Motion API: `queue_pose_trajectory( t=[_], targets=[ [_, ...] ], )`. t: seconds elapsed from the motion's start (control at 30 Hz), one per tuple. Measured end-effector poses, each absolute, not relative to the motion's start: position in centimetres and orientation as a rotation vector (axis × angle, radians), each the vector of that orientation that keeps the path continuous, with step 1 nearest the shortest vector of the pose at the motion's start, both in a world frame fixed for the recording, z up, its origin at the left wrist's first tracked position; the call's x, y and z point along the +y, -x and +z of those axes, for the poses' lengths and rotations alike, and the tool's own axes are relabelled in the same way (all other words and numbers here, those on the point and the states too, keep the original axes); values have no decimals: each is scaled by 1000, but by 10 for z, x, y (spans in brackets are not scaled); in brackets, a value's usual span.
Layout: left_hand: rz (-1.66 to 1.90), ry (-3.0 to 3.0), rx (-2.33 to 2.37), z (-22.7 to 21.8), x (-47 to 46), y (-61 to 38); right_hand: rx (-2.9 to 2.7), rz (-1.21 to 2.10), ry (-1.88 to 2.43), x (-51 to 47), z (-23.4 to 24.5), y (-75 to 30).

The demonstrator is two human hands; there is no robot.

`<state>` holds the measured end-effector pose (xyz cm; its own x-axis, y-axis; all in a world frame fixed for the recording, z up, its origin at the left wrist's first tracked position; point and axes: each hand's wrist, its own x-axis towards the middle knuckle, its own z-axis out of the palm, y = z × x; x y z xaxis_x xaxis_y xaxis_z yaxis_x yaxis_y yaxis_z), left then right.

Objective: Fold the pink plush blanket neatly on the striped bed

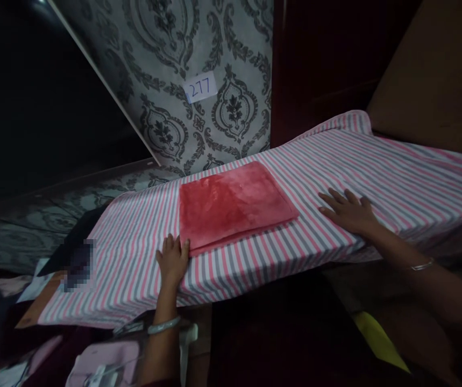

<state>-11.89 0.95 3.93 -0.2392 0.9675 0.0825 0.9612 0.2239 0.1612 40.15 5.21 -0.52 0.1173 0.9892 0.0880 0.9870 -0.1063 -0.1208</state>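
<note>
A folded red cloth (pixel 234 207), darker on its left part and pinker on its right, lies flat on a striped sheet (pixel 134 252) of pink, grey and white. At its near left corner rests my left hand (pixel 173 262), fingers stretched out, with the thumb side touching or very close to the cloth's edge. Well to the right, my right hand (pixel 349 212) lies flat on the stripes with fingers spread, apart from the red cloth. Neither hand grips anything.
Behind the sheet stands a patterned wall (pixel 198 129) bearing a paper label (pixel 200 86) marked 277. A large dark screen (pixel 53 102) leans in at the left. Below the left edge are a pink object (pixel 107 357) and other clutter; something yellow (pixel 379 341) shows at lower right.
</note>
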Motion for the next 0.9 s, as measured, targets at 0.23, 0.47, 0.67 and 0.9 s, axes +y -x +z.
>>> queue_pose_trajectory(
  t=[0.23,0.47,0.67,0.9],
  targets=[
    [838,-1964,2243,32,7,131,-1943,43,2151,56,-8,-401],
    [1210,-1214,1916,44,17,126,-1886,135,1977,59,7,-363],
    [1187,-891,1739,70,38,118,-1853,499,1871,70,33,-307],
    [1180,-812,1665,80,48,113,-1614,870,1822,89,48,-293]
  ],
)
